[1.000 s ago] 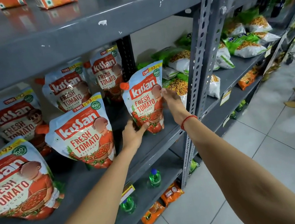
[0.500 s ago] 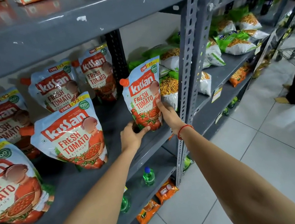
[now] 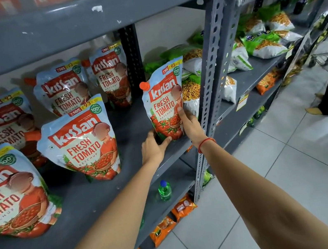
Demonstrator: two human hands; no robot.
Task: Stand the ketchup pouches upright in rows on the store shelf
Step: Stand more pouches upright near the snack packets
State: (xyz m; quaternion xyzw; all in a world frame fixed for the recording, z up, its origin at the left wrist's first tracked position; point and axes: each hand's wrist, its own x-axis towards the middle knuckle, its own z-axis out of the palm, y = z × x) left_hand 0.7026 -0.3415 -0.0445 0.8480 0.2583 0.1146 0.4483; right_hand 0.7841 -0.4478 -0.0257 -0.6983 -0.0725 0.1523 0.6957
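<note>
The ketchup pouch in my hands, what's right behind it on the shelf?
Behind the held ketchup pouch, past the grey upright post, lie green-topped snack bags. The pouch covers their left parts, and both the left hand and right hand hide its base.

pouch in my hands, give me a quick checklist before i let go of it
1. Pouch upright, cap up: ok.
2. Base flat on the shelf: cannot tell, hands hide it.
3. Left hand steadies the base, right hand grips the right edge: ok.
4. In line with the front pouch: cannot tell; it sits near the shelf's front edge.
5. Clear of the post: ok.
</note>
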